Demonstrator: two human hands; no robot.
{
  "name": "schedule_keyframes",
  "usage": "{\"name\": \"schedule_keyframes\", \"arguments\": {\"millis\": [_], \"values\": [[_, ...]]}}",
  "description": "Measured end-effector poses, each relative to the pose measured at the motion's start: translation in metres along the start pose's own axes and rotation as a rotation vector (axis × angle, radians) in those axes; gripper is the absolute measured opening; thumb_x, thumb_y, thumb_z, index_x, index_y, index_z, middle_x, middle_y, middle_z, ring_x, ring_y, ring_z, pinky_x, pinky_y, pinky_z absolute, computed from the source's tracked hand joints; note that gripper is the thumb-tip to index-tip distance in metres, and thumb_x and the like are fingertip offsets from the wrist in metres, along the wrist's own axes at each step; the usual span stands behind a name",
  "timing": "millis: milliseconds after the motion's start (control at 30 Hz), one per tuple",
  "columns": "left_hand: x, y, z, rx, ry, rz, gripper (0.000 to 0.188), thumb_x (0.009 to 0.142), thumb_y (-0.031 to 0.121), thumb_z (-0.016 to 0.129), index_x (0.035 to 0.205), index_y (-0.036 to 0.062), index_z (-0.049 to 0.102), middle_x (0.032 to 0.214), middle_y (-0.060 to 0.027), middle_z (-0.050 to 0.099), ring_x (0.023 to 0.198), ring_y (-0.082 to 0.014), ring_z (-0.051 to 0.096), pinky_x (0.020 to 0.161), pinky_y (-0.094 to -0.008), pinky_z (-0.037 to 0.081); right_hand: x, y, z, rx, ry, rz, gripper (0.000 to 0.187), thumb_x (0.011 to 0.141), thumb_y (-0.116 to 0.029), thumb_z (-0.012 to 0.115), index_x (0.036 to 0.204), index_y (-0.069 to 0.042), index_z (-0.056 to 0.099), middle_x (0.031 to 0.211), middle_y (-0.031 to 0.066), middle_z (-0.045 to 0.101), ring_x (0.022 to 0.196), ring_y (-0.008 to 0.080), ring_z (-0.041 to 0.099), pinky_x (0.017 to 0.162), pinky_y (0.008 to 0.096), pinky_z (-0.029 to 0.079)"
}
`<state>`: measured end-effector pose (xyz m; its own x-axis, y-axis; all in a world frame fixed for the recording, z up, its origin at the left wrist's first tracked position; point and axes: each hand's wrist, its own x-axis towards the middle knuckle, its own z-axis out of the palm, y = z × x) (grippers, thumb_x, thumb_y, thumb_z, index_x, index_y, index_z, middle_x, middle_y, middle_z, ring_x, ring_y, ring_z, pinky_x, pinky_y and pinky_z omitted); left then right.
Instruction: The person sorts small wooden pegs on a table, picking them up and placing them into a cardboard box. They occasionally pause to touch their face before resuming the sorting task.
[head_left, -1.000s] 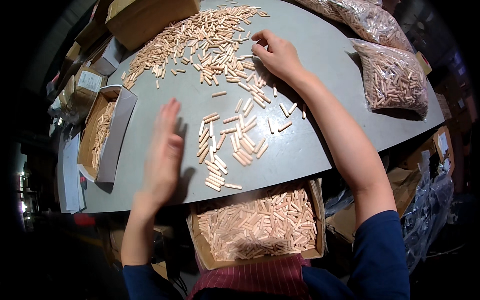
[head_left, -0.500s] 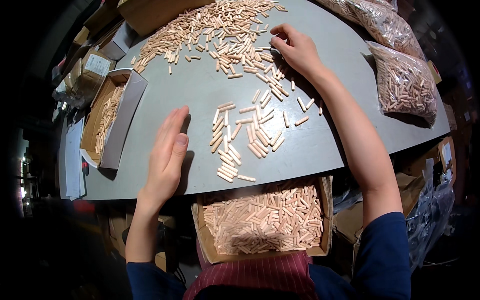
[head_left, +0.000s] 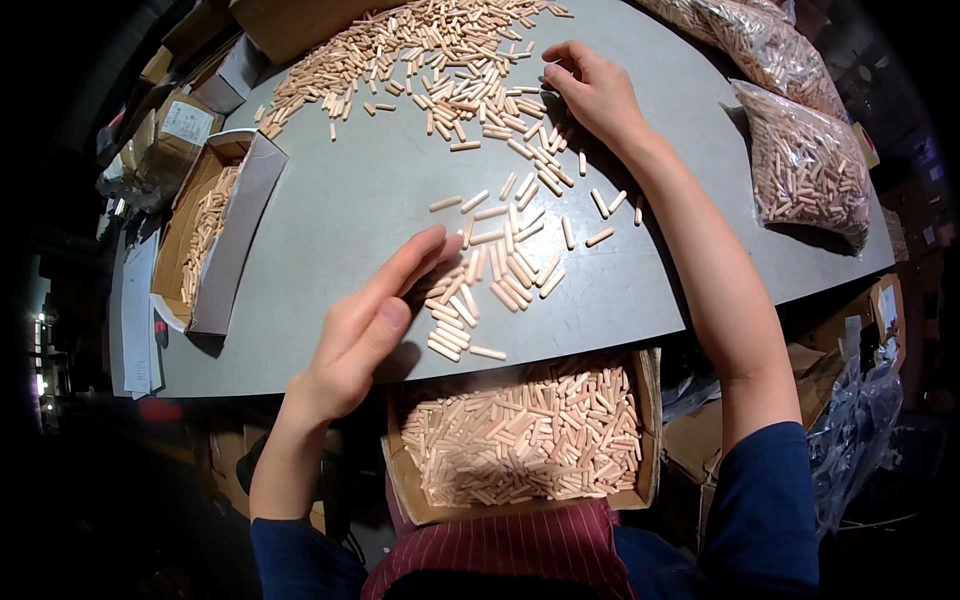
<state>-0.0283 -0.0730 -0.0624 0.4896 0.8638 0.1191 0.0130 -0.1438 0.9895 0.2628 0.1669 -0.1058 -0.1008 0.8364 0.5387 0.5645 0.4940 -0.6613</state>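
My left hand point(head_left: 372, 318) is open, its fingers stretched out and held together. It lies over the left edge of a loose group of small wooden dowels point(head_left: 512, 262) on the grey table, and its fingertips cover some of them. My right hand point(head_left: 598, 98) is open at the far side, its fingers loosely bent and the thumb a little apart; I see nothing held in it. It is beside the right edge of the large dowel heap point(head_left: 450, 50), close to a trail of scattered dowels.
A cardboard box of dowels point(head_left: 652, 430) sits below the table's front edge point(head_left: 600, 352), against my apron. At the left stands a long open carton point(head_left: 243, 235) with dowels in it. Clear plastic bags of dowels point(head_left: 808, 170) lie at the right.
My left hand has moved right, from bare table onto the left edge of the loose dowels. Several dowels there have shifted. My right hand has hardly moved.
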Motion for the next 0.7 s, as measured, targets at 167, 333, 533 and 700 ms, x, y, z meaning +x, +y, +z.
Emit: {"name": "schedule_keyframes", "arguments": {"millis": [167, 333, 533, 700], "values": [[-0.004, -0.004, -0.010, -0.291, 0.149, 0.021, 0.061, 0.111, 0.037, 0.035, 0.151, -0.0091, 0.037, 0.147, -0.0272, 0.054, 0.139, -0.0335, 0.053, 0.121, -0.0459, 0.035, 0.000, -0.002, -0.001, -0.028, -0.004, -0.020, 0.035, 0.092, -0.028, 0.061, 0.116, -0.004, 0.070, 0.101, 0.0168, 0.076, 0.094, 0.0333, 0.073, 0.087, 0.0407, 0.056], [-0.004, -0.004, -0.013, -0.293, 0.306, 0.007, 0.057, 0.112, 0.034, 0.032, 0.148, -0.0089, 0.039, 0.146, -0.0267, 0.055, 0.137, -0.0330, 0.054, 0.120, -0.0462, 0.037, -0.001, -0.001, -0.003, -0.085, -0.031, -0.039, 0.033, 0.096, -0.027, 0.063, 0.119, -0.004, 0.069, 0.103, 0.0133, 0.077, 0.093, 0.0235, 0.073, 0.085, 0.0345, 0.056], [-0.010, -0.005, -0.002, 0.093, 0.330, 0.072, 0.044, 0.108, 0.018, 0.045, 0.144, -0.0071, 0.048, 0.144, -0.0214, 0.058, 0.134, -0.0319, 0.057, 0.115, -0.0427, 0.042, -0.001, -0.005, -0.002, -0.071, -0.028, -0.046, 0.034, 0.094, -0.027, 0.063, 0.118, -0.004, 0.070, 0.105, 0.0155, 0.076, 0.095, 0.0283, 0.073, 0.087, 0.0379, 0.056], [-0.021, 0.009, 0.032, 0.999, 0.226, 0.413, 0.037, 0.070, 0.005, 0.079, 0.107, 0.0093, 0.078, 0.108, -0.0057, 0.065, 0.099, -0.0251, 0.054, 0.088, -0.0347, 0.044, -0.003, -0.007, -0.003, -0.081, -0.034, -0.069, 0.034, 0.091, -0.024, 0.061, 0.116, -0.003, 0.070, 0.108, 0.0178, 0.076, 0.098, 0.0337, 0.073, 0.091, 0.0407, 0.056]]}}
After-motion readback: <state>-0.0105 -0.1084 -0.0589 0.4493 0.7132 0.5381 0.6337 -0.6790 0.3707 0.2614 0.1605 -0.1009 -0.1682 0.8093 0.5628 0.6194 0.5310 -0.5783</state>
